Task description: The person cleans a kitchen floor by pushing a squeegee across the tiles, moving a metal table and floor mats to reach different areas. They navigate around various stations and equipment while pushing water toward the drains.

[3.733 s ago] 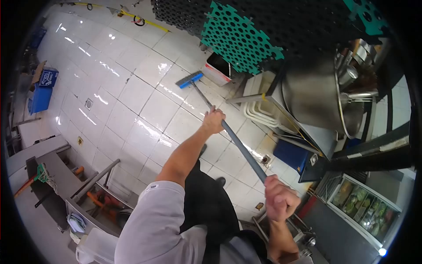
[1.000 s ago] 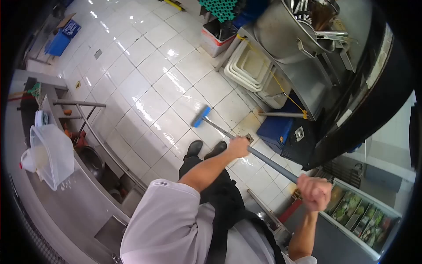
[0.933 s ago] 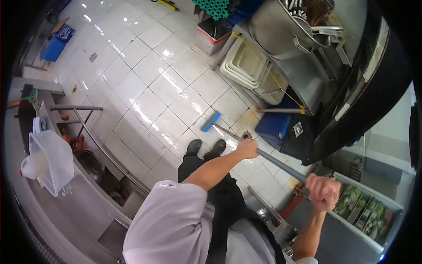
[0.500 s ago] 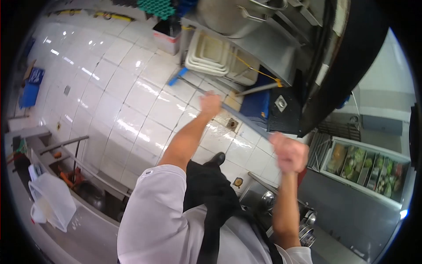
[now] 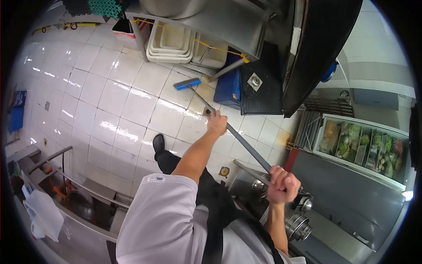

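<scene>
A long grey pole (image 5: pixel 246 145) runs diagonally across the middle of the view, ending in a blue brush head (image 5: pixel 188 83) on the wet white tiles. My left hand (image 5: pixel 217 123) is closed round the pole partway down, nearer the brush. Higher up, at the pole's top end, my right hand (image 5: pixel 283 185) grips it in a fist. The brush head lies just in front of the steel table's leg and left of a blue container (image 5: pixel 228 90). A floor drain shows partly behind my left hand.
White trays (image 5: pixel 171 42) sit beneath a steel table (image 5: pixel 220 20). A red-and-white bin (image 5: pixel 125 37) stands beside them. Metal pots (image 5: pixel 298 226) are at lower right, near a counter with vegetable compartments (image 5: pixel 362 147). A black shoe (image 5: pixel 158 144) is on the tiles.
The brush head has turned and come closer to the blue container. My right hand and the pole's top end are lower in view. The view has shifted, and the shoe shows farther left.
</scene>
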Motion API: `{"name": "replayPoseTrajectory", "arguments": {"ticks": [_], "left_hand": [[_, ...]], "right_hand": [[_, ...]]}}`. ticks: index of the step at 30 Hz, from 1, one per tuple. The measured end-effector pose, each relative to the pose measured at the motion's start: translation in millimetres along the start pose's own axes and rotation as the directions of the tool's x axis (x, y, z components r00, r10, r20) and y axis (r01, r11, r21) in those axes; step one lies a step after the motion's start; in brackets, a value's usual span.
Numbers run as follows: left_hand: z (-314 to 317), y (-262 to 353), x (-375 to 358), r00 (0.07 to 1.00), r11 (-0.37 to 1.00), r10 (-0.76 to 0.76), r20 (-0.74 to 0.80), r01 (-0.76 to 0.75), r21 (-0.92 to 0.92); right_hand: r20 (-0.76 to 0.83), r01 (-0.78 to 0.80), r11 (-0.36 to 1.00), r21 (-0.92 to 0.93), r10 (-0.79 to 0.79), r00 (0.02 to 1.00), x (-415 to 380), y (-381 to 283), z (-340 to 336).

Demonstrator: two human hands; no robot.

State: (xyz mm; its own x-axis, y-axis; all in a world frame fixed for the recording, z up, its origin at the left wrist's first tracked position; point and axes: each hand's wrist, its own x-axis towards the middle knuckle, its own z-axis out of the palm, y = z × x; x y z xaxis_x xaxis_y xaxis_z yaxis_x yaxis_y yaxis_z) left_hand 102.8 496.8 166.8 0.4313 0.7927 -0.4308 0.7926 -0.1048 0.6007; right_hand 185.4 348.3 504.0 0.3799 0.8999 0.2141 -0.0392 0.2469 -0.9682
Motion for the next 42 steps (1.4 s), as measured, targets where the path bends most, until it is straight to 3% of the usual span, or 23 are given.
{"name": "replayPoseTrajectory", "arguments": {"ticks": [5,9,12,14,16,17,20,23,27,30,31,33,35,39,42], "left_hand": [[32.8,81.9,-51.6,0.995,0.997,0.021,0.100,-0.013,-0.079],[25.0,114.7,-53.5,0.999,0.999,0.047,0.024,-0.047,0.016],[3.1,102.6,-69.4,0.995,0.999,-0.012,-0.098,0.016,0.043],[31.8,40.3,-47.8,0.977,0.990,-0.138,-0.162,0.141,0.003],[18.6,9.2,-66.1,0.948,0.981,-0.165,-0.273,0.185,0.049],[20.0,-1.9,-66.2,0.954,0.963,-0.246,-0.171,0.261,0.071],[45.3,6.3,-62.7,0.978,0.983,-0.184,-0.097,0.185,0.000],[87.6,66.1,-52.3,0.982,0.978,-0.189,-0.030,0.185,-0.096],[73.9,150.0,-51.5,0.990,0.989,-0.132,0.056,0.136,-0.063],[74.7,164.3,-61.6,0.992,0.980,-0.126,-0.027,0.120,-0.162],[81.9,163.4,-68.3,0.982,0.967,-0.149,-0.118,0.120,-0.225],[104.7,163.6,-99.0,0.936,0.933,-0.207,-0.285,0.101,-0.345],[117.5,169.2,-123.8,0.884,0.877,-0.350,-0.309,0.194,-0.439],[146.9,158.1,-107.0,0.860,0.796,-0.454,-0.232,0.275,-0.538],[145.9,145.7,-57.8,0.987,0.900,-0.161,-0.019,0.138,-0.414]], "right_hand": [[0.040,-0.017,1.000,-0.004,0.017,0.999,-6.8,-54.3,-73.8],[0.142,0.011,0.998,0.058,-0.019,0.990,8.9,-84.1,-106.7],[0.274,0.022,0.984,0.179,-0.071,0.959,19.6,-80.9,-121.4],[0.367,-0.058,0.982,0.177,-0.011,0.930,22.4,-45.1,-129.2],[0.445,-0.074,0.992,0.105,0.019,0.895,22.6,3.8,-123.2],[0.466,-0.107,0.988,0.107,0.045,0.884,26.1,6.0,-120.5],[0.518,-0.168,0.982,0.086,0.100,0.850,38.0,-6.2,-125.7],[0.513,-0.143,0.988,0.064,0.090,0.853,45.0,-40.6,-157.7],[0.356,-0.103,0.979,0.178,0.034,0.934,58.9,-67.9,-195.4],[0.238,-0.034,0.957,0.289,-0.037,0.971,50.0,-79.5,-201.9],[0.177,0.012,0.945,0.326,-0.074,0.981,44.6,-81.6,-200.1],[0.057,0.055,0.924,0.380,-0.083,0.995,30.5,-82.1,-199.7],[-0.023,0.086,0.907,0.412,-0.085,0.996,26.7,-80.3,-198.1],[0.129,0.017,0.960,0.279,-0.055,0.990,49.6,-63.9,-182.0],[0.035,-0.016,0.970,0.243,0.008,0.999,77.6,-75.5,-169.6]]}}
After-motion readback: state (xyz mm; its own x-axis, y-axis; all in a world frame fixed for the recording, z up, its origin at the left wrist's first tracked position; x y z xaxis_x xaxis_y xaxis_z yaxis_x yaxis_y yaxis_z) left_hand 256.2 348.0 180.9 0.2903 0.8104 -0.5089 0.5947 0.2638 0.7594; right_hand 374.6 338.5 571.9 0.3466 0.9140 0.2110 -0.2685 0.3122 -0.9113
